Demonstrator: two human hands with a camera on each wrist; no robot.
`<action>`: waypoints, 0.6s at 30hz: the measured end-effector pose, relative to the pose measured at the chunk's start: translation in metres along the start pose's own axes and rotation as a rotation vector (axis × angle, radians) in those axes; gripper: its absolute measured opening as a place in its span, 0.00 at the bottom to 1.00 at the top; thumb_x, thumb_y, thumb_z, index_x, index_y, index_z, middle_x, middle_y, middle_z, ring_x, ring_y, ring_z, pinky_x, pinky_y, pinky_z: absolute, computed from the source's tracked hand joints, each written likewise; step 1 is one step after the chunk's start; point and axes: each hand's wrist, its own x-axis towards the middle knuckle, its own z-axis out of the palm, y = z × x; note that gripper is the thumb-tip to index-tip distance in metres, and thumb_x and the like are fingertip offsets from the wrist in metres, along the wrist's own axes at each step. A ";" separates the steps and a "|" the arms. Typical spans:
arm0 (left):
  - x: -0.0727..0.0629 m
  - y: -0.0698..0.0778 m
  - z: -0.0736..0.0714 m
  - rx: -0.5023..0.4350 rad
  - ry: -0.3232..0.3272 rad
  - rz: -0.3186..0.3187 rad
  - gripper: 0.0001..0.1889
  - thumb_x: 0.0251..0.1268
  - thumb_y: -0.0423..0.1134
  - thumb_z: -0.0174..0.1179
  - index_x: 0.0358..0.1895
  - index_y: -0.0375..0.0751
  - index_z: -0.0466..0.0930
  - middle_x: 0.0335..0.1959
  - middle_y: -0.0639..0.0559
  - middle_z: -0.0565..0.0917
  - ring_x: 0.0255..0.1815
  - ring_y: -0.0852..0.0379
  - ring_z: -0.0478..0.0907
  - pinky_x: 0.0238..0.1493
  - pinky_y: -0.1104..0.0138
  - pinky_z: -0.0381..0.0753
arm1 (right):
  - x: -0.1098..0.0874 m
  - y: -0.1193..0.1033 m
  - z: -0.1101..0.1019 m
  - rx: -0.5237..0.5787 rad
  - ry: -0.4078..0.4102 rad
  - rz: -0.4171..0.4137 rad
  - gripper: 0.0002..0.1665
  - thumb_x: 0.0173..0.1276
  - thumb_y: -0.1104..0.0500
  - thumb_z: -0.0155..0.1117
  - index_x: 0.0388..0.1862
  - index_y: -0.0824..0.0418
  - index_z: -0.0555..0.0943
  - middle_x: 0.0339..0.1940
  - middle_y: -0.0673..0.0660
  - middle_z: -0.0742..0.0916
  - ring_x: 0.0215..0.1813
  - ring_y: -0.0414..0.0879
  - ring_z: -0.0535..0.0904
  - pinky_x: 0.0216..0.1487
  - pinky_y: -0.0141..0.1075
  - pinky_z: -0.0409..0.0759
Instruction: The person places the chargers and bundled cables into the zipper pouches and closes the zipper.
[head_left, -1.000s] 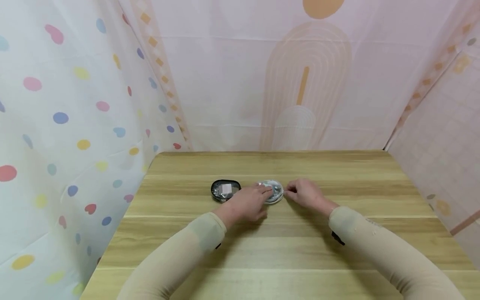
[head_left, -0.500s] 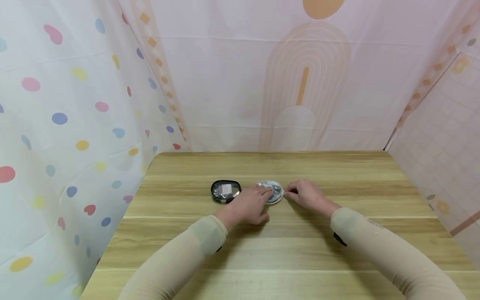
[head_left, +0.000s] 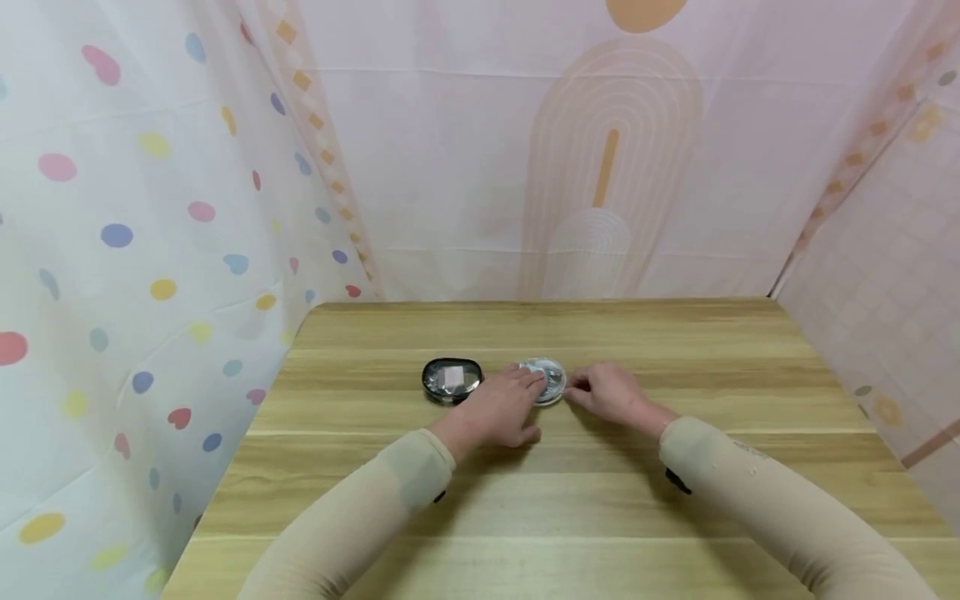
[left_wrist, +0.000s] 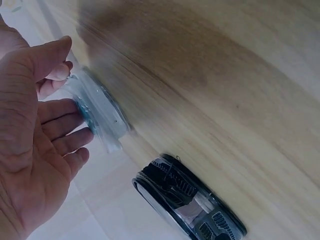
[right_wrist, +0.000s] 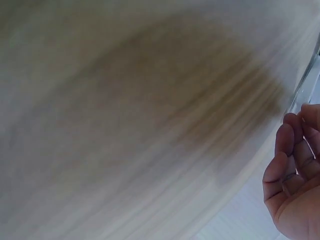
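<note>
A rounded clear case (head_left: 555,382) with a whitish rim lies on the wooden table. My left hand (head_left: 501,408) rests its outstretched fingers on its top and hides its left part. At its right edge, my right hand (head_left: 611,393) pinches with thumb and index finger; the small part between the fingertips is hidden. In the left wrist view, the clear case (left_wrist: 102,107) shows its side wall, with the left fingers against its upper face. Left of it stands an oval black-rimmed clear case (head_left: 452,381) with dark contents and a pale label.
The wooden table (head_left: 555,508) reaches back to a pink patterned curtain (head_left: 450,167). A dotted curtain (head_left: 157,250) hangs along the left side, and another patterned cloth (head_left: 885,275) on the right.
My right fingertips have shifted slightly left and toward me along the whitish-rimmed case's right edge. The left hand stays on top, and the black-rimmed case has not moved.
</note>
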 end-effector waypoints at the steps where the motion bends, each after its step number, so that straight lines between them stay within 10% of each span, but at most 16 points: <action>1: 0.000 -0.001 0.000 0.001 0.009 0.007 0.44 0.73 0.62 0.63 0.81 0.36 0.65 0.81 0.43 0.71 0.84 0.45 0.67 0.89 0.53 0.58 | 0.001 0.001 0.000 0.000 -0.004 0.000 0.06 0.72 0.53 0.73 0.37 0.54 0.91 0.33 0.49 0.93 0.34 0.38 0.84 0.36 0.38 0.83; 18: -0.001 -0.009 -0.003 -0.082 -0.057 -0.006 0.42 0.75 0.58 0.64 0.84 0.44 0.62 0.85 0.49 0.66 0.88 0.44 0.59 0.86 0.41 0.61 | 0.013 0.009 -0.007 0.049 -0.031 0.049 0.06 0.73 0.57 0.73 0.40 0.58 0.91 0.37 0.53 0.94 0.37 0.42 0.86 0.45 0.43 0.88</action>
